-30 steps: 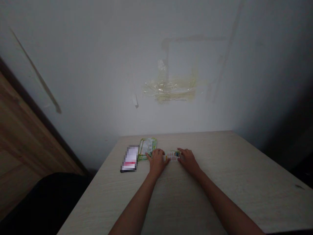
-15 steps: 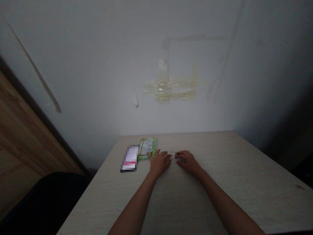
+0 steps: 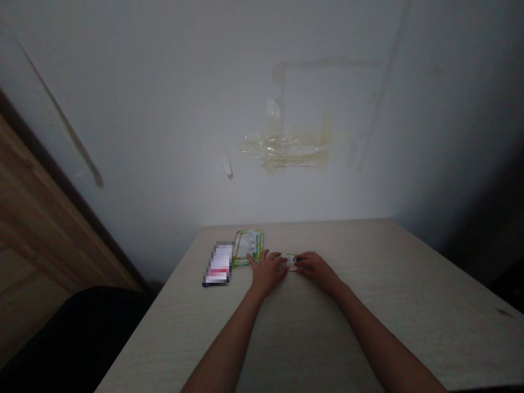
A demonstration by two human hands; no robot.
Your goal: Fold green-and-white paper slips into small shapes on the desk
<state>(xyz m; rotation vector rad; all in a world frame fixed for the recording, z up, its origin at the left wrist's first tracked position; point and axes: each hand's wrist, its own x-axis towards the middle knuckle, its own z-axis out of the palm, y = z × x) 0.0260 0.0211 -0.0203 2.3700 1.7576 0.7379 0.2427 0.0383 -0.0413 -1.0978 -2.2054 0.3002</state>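
Observation:
A small, flat, pale printed piece (image 3: 291,262), with bits of red, blue and green on it, lies low over the table between my two hands. My left hand (image 3: 268,273) grips its left end with the thumb and nearest fingers. The outer fingers are spread toward a green-and-white stack of printed packets or cards (image 3: 246,245). At the right end, my right hand (image 3: 316,268) pinches the piece with its fingers bent. Fingers cover both ends, so its full shape is hidden and I cannot tell its exact kind.
A phone (image 3: 219,265) with a blurred-out screen lies left of the green stack. The pale wooden table (image 3: 286,338) meets a wall (image 3: 184,109) bearing peeling clear tape (image 3: 286,147). A dark rounded object (image 3: 77,333) stands at lower left, beside wooden boards (image 3: 28,218).
My right hand's fingers have drawn slightly to the right, so more of the small printed piece shows. My left hand stays nearly in place. The view has shifted very slightly.

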